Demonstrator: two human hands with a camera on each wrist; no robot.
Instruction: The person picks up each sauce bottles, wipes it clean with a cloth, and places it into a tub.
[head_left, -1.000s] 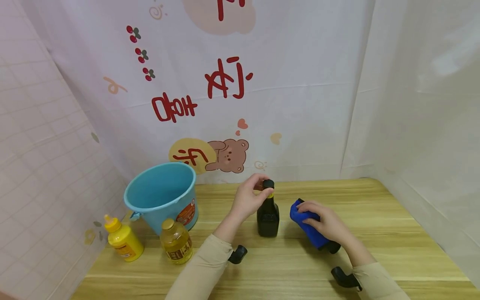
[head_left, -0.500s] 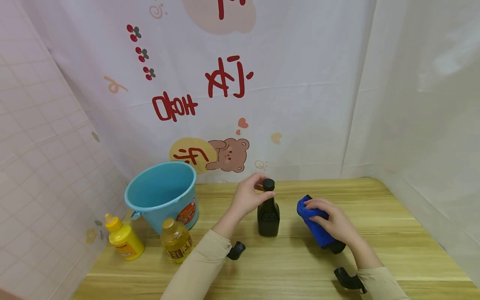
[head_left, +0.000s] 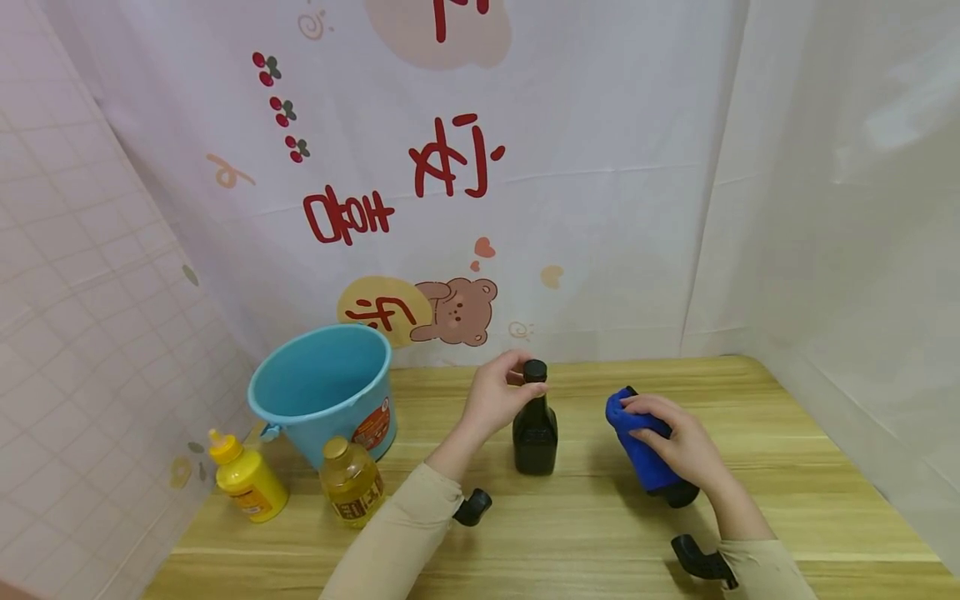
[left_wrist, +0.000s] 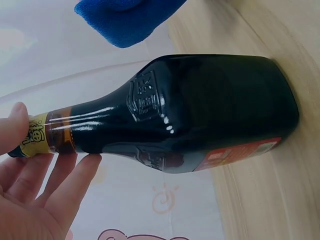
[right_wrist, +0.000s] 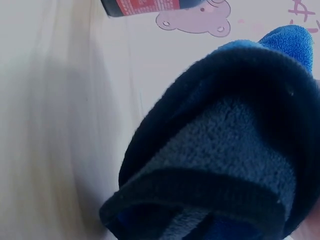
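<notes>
The left hand [head_left: 495, 398] pinches the bottle [head_left: 536, 442] near its top, so a knock from the cloth [head_left: 643, 457] gripped at three o'clock by the right hand [head_left: 688, 446] might topple it.

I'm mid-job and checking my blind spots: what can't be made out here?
Dark sauce bottle: right wrist, mostly cut off by the top edge.
Red label: left wrist, print too small and slanted away.
Left hand: left wrist, some fingertips hidden behind the bottle's neck.
Right hand: right wrist, hidden by the blue cloth and right edge.
Yellow squeeze bottle: head, label print too small.
</notes>
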